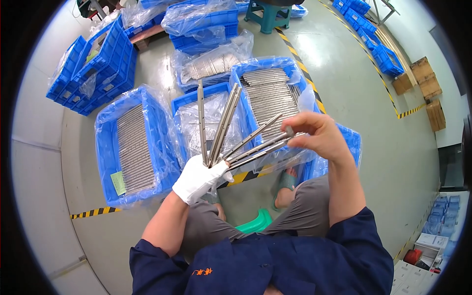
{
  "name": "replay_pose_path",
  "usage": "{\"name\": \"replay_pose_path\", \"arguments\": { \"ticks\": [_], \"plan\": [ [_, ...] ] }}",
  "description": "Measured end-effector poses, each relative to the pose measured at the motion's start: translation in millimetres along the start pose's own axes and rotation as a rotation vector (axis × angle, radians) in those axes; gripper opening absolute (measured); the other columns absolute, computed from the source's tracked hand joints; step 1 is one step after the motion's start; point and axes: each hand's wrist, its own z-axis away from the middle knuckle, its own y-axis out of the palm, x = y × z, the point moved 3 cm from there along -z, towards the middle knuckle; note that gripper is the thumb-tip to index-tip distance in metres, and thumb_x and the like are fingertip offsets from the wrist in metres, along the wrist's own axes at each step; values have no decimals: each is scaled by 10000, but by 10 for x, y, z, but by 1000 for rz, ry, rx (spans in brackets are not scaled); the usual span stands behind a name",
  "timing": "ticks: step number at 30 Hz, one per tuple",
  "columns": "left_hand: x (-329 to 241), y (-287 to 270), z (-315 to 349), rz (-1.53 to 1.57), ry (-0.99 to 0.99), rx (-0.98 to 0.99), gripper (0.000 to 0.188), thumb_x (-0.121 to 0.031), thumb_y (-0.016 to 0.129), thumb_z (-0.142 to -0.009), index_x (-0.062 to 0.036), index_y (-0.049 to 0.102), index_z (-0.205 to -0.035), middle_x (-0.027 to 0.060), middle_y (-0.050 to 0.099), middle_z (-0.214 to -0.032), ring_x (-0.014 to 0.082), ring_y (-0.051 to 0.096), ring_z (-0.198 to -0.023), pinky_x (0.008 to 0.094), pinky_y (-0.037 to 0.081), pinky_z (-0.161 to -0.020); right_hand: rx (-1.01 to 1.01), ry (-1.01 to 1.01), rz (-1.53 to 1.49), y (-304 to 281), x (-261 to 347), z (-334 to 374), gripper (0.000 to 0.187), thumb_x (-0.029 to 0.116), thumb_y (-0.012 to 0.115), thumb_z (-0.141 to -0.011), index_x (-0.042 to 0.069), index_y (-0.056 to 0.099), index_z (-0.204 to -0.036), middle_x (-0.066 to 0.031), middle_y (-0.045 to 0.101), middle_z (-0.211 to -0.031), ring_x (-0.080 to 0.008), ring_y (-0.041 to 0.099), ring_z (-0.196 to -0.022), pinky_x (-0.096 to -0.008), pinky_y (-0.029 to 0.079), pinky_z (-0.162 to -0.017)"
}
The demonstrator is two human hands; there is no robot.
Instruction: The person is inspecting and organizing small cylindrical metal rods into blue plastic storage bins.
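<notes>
My left hand (pixel 197 181), in a white glove, is closed round the lower ends of several slim metal rails (pixel 226 123) with holes along them. The rails fan out, some pointing away from me and others to the right. My bare right hand (pixel 322 137) pinches a small grey block (pixel 289 131) between thumb and fingertips, at the far end of the right-hand rails. Whether the block touches a rail I cannot tell. Beyond my hands, a blue crate (pixel 178 104) lined with clear plastic lies under the fanned rails.
A blue crate (pixel 109 169) of stacked rails stands on the left, another (pixel 238 73) at the right. Further off are stacked blue crates (pixel 112 66) and a green stool (pixel 267 22). Striped tape (pixel 96 212) marks the floor. A green seat (pixel 255 222) shows between my legs.
</notes>
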Motion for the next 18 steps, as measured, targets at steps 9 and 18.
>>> {"name": "replay_pose_path", "arguments": {
  "ticks": [9, 18],
  "plan": [
    [57, 30, -12, -22, 15, 12, 264, -247, 561, -779, -19, 628, -663, 37, 598, -596, 87, 496, -536, 238, 402, -509, -110, 58, -184, -125, -60, -97, 312, -52, 580, -696, -10, 556, -1004, -99, 595, -893, -167, 588, -813, -289, 486, -742],
    [50, 71, -8, -113, 65, 9, 176, -182, 577, -790, -16, 608, -743, 31, 593, -600, 60, 493, -500, 219, 399, -459, -21, 105, -81, -105, -81, -60, 330, -20, 627, -699, -2, 551, -1019, -107, 599, -901, -176, 603, -798, -287, 501, -727]
  ]
}}
